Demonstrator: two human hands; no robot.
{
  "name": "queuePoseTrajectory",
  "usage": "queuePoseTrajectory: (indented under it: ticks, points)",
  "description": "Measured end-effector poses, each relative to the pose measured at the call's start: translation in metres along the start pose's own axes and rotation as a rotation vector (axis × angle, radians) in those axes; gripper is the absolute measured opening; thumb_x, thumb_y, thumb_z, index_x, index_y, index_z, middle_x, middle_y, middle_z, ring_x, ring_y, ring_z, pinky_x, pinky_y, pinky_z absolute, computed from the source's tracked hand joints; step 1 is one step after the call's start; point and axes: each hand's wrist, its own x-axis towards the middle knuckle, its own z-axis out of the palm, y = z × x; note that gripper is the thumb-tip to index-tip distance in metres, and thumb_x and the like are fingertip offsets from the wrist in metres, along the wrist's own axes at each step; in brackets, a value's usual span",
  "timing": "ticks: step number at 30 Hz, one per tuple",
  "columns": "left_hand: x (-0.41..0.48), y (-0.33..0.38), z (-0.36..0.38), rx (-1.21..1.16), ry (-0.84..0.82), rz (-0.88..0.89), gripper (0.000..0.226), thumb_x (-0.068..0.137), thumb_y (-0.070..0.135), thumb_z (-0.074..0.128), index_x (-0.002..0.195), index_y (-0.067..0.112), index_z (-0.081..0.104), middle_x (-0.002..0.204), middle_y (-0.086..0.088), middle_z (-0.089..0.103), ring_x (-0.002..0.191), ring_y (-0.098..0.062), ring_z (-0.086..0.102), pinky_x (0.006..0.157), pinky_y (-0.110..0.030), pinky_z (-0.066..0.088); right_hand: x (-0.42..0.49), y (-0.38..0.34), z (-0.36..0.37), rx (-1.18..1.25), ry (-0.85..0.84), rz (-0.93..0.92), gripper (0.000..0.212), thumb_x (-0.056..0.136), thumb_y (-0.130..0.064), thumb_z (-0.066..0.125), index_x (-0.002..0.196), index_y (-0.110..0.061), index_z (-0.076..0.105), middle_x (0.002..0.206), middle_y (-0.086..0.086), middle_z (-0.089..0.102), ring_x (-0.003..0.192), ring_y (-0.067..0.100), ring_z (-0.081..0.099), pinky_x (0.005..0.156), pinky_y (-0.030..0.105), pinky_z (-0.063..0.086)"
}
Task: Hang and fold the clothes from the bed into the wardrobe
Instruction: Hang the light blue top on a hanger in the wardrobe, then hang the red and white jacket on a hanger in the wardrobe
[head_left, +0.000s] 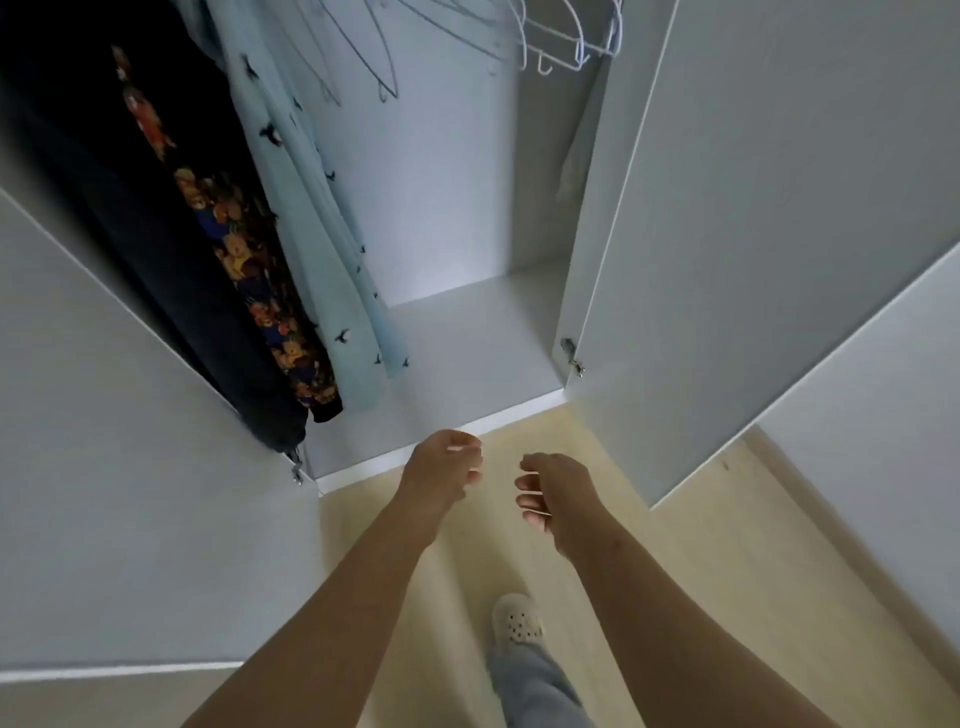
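I face an open white wardrobe (467, 353). On its left side hang a dark garment (130, 249), a black piece with orange bear prints (244, 260) and a pale blue shirt with small dark birds (311, 218). Several bare white hangers (561, 36) hang at the top right. My left hand (441, 473) and my right hand (558, 493) hover side by side in front of the wardrobe's bottom edge, fingers loosely curled, holding nothing. The bed is out of view.
Both white wardrobe doors stand wide open, the left door (130, 467) and the right door (779, 234), flanking me. Pale wooden floor (701, 571) lies below, with my foot in a white clog (517, 621).
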Motion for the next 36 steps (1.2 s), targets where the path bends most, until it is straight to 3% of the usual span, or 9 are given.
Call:
queuePoseTrajectory:
  ticks: [4,6,11,20,29,36]
  points:
    - [-0.035,-0.058,-0.001,0.097,-0.102,-0.070,0.013,0.089,0.006,0.052,0.088,0.018,0.057,0.079,-0.004,0.059,0.060,-0.011,0.054,0.040,-0.010,0.036,-0.029,0.077,-0.012,0.075,0.079,0.100,0.013,0.091,-0.008,0.048,0.079,-0.012,0.046,0.060,0.005,0.044,0.045,0.014,0.036,0.043,0.015,0.026]
    - [-0.057,-0.085,0.002,0.157,-0.150,-0.100,0.013,0.090,0.006,0.050,0.089,0.017,0.056,0.075,-0.002,0.058,0.060,-0.011,0.053,0.038,-0.009,0.034,-0.045,0.118,-0.020,0.110,0.115,0.154,0.014,0.092,-0.010,0.048,0.079,-0.013,0.048,0.061,0.004,0.046,0.042,0.013,0.040,0.039,0.013,0.029]
    - [-0.108,-0.136,0.032,0.292,-0.324,-0.146,0.017,0.087,0.002,0.051,0.080,0.017,0.056,0.069,0.001,0.055,0.058,-0.011,0.052,0.049,-0.018,0.034,-0.091,0.208,-0.065,0.277,0.316,0.254,0.012,0.092,-0.013,0.048,0.080,-0.013,0.050,0.063,0.003,0.049,0.047,0.015,0.044,0.042,0.017,0.033]
    - [-0.221,-0.190,0.130,0.565,-0.592,-0.007,0.018,0.091,0.013,0.049,0.077,0.022,0.055,0.073,0.003,0.057,0.064,-0.011,0.057,0.058,-0.022,0.039,-0.204,0.318,-0.155,0.666,0.579,0.250,0.010,0.092,-0.013,0.047,0.083,-0.011,0.051,0.067,0.004,0.050,0.052,0.015,0.044,0.049,0.021,0.036]
    - [-0.419,-0.309,0.235,0.815,-0.924,0.058,0.021,0.093,0.010,0.046,0.076,0.021,0.053,0.071,0.004,0.054,0.060,-0.009,0.052,0.055,-0.019,0.034,-0.361,0.488,-0.272,1.013,0.828,0.198,0.009,0.090,-0.010,0.047,0.081,-0.013,0.049,0.067,0.004,0.049,0.051,0.015,0.043,0.049,0.020,0.035]
    - [-0.547,-0.383,0.299,0.953,-1.090,0.076,0.021,0.094,0.010,0.045,0.076,0.020,0.051,0.071,0.003,0.054,0.057,-0.009,0.050,0.051,-0.019,0.031,-0.457,0.592,-0.340,1.202,1.016,0.199,0.017,0.089,-0.007,0.043,0.075,-0.016,0.046,0.062,0.002,0.046,0.048,0.014,0.040,0.049,0.019,0.033]
